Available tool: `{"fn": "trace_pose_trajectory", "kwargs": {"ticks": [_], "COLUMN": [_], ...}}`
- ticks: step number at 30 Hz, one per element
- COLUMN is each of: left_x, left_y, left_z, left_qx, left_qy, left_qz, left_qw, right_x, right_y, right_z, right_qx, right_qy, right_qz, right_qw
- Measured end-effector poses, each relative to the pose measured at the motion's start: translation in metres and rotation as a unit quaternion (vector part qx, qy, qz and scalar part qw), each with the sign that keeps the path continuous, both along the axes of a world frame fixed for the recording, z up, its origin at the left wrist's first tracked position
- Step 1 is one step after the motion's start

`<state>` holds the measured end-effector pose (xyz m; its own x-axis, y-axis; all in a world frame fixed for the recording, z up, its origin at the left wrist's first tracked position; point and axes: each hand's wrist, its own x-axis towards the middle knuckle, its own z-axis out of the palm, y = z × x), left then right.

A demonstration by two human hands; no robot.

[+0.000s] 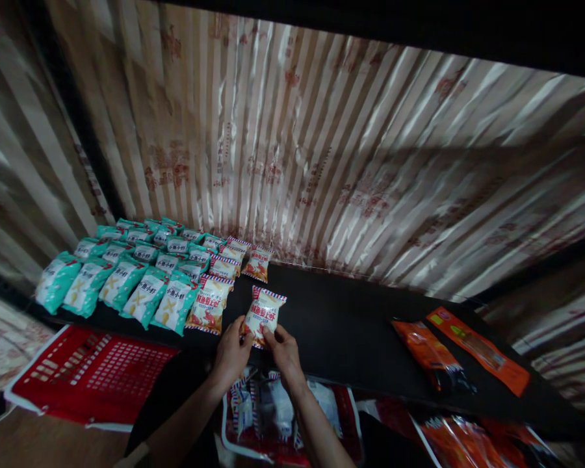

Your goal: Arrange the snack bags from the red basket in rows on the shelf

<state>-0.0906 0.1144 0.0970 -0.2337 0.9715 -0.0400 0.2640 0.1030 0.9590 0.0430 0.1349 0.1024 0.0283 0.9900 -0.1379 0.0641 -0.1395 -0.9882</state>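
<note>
Between my two hands is a cream and orange snack bag (264,311) with red lettering and a striped top edge, held upright above the black shelf (336,318). My left hand (234,348) grips its lower left corner, and my right hand (281,348) pinches the lower right. Just left of it, a row of matching snack bags (206,304) runs back along the shelf. One more such bag (257,263) stands behind, near the rear wrap. Farther left sit several rows of teal and white snack bags (145,292).
Below the shelf edge, a red basket (228,437) holds more striped-edge packets. An upturned or tilted red basket (127,370) lies at left. Orange packets (426,351) lie on the right of the shelf, with more orange packs (468,442) below. Striped plastic sheeting (297,143) hangs behind.
</note>
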Motion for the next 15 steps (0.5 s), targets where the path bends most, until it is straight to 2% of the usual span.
{"fn": "trace_pose_trajectory", "kwargs": {"ticks": [8, 11, 15], "left_x": [0.01, 0.017, 0.026], "left_y": [0.02, 0.027, 0.041], "left_z": [-0.018, -0.018, -0.012], "left_qx": [0.053, 0.068, 0.084], "left_qy": [0.15, 0.196, 0.202], "left_qz": [0.005, 0.013, 0.012], "left_qw": [0.987, 0.978, 0.976], "right_x": [-0.005, -0.008, -0.012], "right_y": [0.036, 0.048, 0.064], "right_z": [-0.012, -0.014, -0.015], "right_qx": [0.016, 0.022, 0.028], "right_qy": [-0.043, -0.058, -0.077], "right_qz": [-0.031, -0.029, -0.026], "right_qw": [0.998, 0.998, 0.996]}}
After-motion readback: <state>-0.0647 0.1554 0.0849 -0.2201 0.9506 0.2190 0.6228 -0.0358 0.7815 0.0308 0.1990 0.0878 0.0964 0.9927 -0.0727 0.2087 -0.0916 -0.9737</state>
